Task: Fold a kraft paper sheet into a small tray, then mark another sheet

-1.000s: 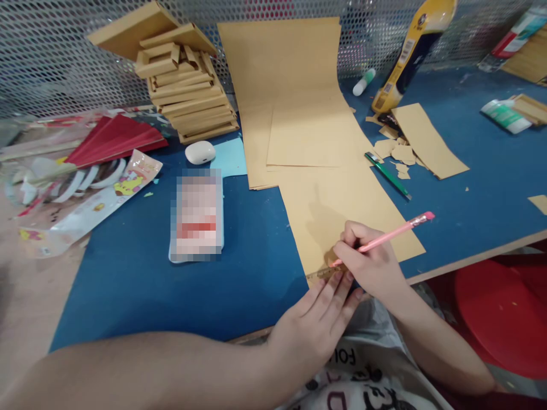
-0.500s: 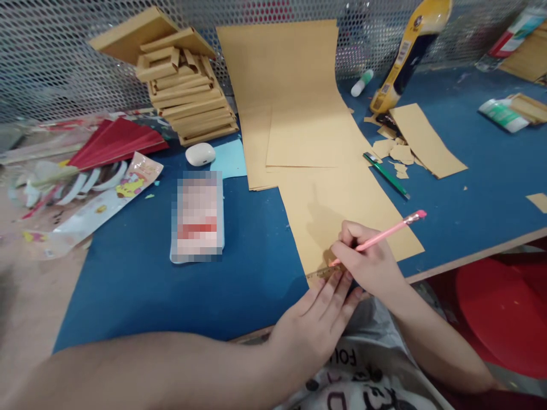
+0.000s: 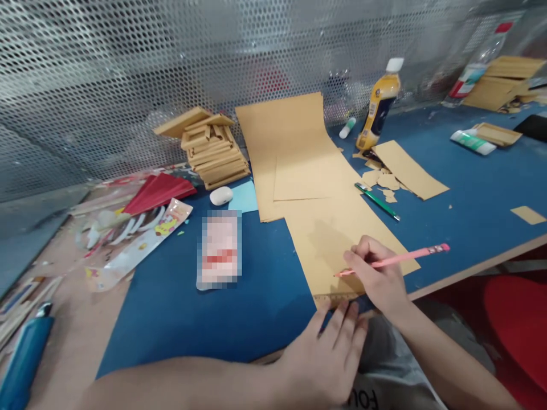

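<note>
My right hand grips a pink pencil, its point low over a long sheet of brown kraft paper. A thin see-through ruler lies across the near end of that sheet. With fingers stretched and spread, my left hand rests at the ruler's lower edge by the table's front. Whether the pencil point touches the paper, I cannot tell. More kraft sheets lie beyond, their far end curling up against the mesh panel.
A stack of folded cardboard pieces stands at the back. Nearby are a white case, a blurred-out phone-shaped item and a green cutter-like tool. Paper scraps lie by a yellow bottle. A red stool is at right.
The view has tilted upward, showing more mesh panel. My right hand has lifted the pencil point away from the ruler, farther up the sheet. My left fingers have drawn back toward the ruler's near edge.
</note>
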`<state>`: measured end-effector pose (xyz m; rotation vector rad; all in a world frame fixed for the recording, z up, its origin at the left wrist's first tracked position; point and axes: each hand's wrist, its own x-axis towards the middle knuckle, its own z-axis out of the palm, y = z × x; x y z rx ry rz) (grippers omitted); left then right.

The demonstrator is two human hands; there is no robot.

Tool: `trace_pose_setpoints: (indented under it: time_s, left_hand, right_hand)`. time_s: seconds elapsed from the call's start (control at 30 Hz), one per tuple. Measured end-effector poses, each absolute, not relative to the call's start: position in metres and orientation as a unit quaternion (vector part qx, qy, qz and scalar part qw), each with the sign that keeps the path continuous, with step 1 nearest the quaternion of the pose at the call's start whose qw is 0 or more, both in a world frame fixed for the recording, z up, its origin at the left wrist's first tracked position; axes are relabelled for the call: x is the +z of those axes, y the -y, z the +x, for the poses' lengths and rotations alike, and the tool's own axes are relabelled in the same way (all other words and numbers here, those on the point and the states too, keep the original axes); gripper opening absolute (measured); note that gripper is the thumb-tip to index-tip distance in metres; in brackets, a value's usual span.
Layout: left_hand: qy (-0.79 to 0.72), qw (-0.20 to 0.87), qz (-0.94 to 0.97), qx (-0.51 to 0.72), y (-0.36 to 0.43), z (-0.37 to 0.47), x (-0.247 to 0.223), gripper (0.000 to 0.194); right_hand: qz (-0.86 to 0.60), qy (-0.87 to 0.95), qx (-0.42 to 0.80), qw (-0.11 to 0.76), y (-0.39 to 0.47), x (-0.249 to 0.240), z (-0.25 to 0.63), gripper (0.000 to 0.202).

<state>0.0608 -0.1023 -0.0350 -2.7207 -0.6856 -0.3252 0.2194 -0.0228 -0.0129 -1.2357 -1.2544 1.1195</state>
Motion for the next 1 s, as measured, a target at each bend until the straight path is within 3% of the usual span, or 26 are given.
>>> trace_pose_setpoints:
  time_s: [0.2, 0.3, 0.43, 0.57, 0.8, 1.0]
  left_hand:
    - [0.201, 0.178, -0.952, -0.147, 0.106, 0.057, -0.033, 0.044]
    - [0.170, 0.199, -0.952, -0.160, 0.102, 0.054, -0.032, 0.042]
    - [0.116, 0.230, -0.947, -0.190, 0.093, 0.048, -0.022, 0.038]
    - [0.123, 0.239, -0.948, -0.173, 0.078, 0.040, -0.001, 0.041]
    - [0.219, 0.216, -0.940, -0.150, 0.030, 0.016, 0.019, 0.038]
    - [0.287, 0.134, -0.924, -0.213, -0.008, -0.001, 0.009, 0.031]
  right_hand:
    - [-0.484, 0.507, 0.414, 0.581, 0.022, -0.007, 0.233, 0.030]
    - [-0.500, 0.515, 0.393, 0.575, 0.025, -0.006, 0.249, 0.032]
    - [-0.542, 0.655, 0.272, 0.450, 0.030, -0.014, 0.270, 0.028]
    - [-0.484, 0.783, 0.176, 0.349, 0.033, -0.022, 0.278, 0.019]
    - [-0.453, 0.854, 0.123, 0.223, 0.037, -0.026, 0.279, 0.055]
    - [-0.422, 0.873, 0.151, 0.194, 0.037, -0.021, 0.291, 0.043]
